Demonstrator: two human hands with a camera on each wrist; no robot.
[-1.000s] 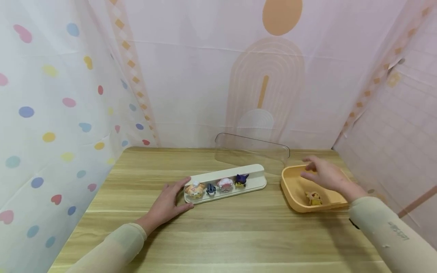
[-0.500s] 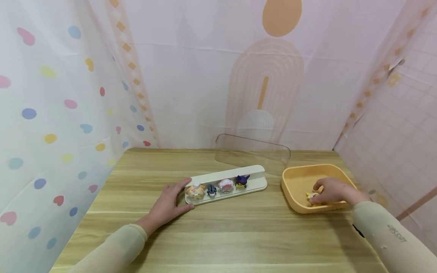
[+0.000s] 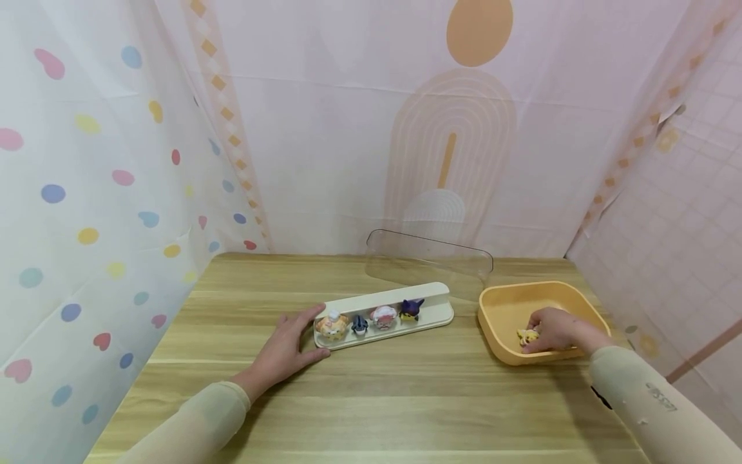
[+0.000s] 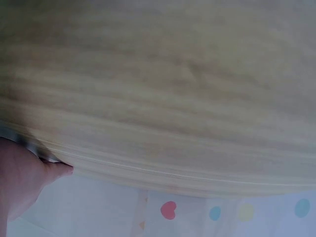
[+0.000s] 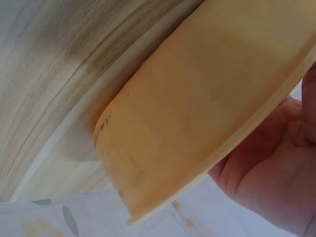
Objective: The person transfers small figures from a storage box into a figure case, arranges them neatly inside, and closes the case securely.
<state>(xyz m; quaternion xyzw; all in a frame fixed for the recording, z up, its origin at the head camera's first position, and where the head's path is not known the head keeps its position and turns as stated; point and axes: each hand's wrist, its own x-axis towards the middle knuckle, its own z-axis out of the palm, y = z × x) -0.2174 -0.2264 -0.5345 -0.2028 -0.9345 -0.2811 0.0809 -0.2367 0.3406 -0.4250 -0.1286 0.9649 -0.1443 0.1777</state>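
My left hand (image 3: 286,343) holds the left end of a cream display stand (image 3: 436,314), thumb at the front edge and fingers at the back. On the stand, from left to right, are an orange-and-white figurine (image 3: 333,327), a small dark blue one, a pink-and-white figurine (image 3: 383,317) and a purple-and-yellow figurine (image 3: 410,310). Inside the yellow-orange tray (image 3: 489,325), my right hand (image 3: 554,330) pinches a small yellow figurine (image 3: 526,336), partly hidden by the fingers. In the right wrist view, the tray's outer wall (image 5: 182,103) hides my right fingertips.
A transparent cover (image 3: 429,254) with a dark rim stands behind the display stand, near the back of the wooden table (image 3: 371,399). Patterned curtains (image 3: 324,161) enclose the table at the back and on both sides.
My right hand has come down from above the tray into it and taken hold of the yellow figurine. The left hand and the display stand have stayed in place.
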